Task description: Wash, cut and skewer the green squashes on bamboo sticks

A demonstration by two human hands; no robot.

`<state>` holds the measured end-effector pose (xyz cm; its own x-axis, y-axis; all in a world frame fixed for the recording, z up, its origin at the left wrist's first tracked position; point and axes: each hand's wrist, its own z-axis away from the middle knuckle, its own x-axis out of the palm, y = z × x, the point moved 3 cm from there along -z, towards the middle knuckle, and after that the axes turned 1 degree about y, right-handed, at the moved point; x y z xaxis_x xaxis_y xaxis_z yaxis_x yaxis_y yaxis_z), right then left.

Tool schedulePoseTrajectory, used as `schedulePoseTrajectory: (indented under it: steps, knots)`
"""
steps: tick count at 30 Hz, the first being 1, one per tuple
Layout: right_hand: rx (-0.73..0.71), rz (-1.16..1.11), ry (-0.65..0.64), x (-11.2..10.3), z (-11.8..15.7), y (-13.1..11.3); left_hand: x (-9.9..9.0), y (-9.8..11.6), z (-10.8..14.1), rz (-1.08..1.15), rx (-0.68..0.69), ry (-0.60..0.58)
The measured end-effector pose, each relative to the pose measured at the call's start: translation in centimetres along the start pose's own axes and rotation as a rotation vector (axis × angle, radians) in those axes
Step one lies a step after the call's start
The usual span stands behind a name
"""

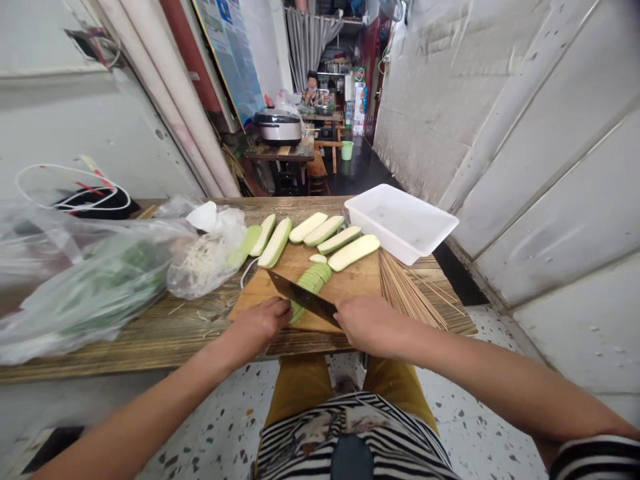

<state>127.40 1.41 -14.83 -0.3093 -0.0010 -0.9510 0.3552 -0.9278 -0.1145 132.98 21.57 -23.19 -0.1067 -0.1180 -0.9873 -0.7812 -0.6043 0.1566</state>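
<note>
My right hand point(367, 323) is wrapped round the handle of a dark-bladed cleaver point(305, 299). The blade stands slantwise over a pale green zucchini, whose overlapping slices point(316, 275) lie in a row on the wooden cutting board point(357, 287). With curled fingers, my left hand point(267, 317) grips the near end of this zucchini, close beside the blade. Its fingertips are partly hidden. Several halved zucchinis point(354, 253) lie cut side up along the far edge of the board and beyond it. A small end piece point(319, 259) rests beyond the slices.
A white plastic tray point(405, 223) stands at the back right, with bundled thin wooden sticks point(413, 293) in front of it. Plastic bags of bean sprouts point(203, 260) and leafy greens point(120, 273) occupy the left. Farther back are a rice cooker point(278, 127) and a seated person point(312, 90).
</note>
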Motion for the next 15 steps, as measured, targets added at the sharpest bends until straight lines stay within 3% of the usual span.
schedulePoseTrajectory:
  steps: [6,15]
  knots:
    - [-0.032,0.030,0.013,-1.29,0.33,-0.82,0.05,-0.10,0.07,-0.017,-0.024,-0.038]
    - [-0.051,0.017,0.024,-0.31,-0.36,-0.80,0.69,-0.49,0.21,-0.148,0.041,-0.011]
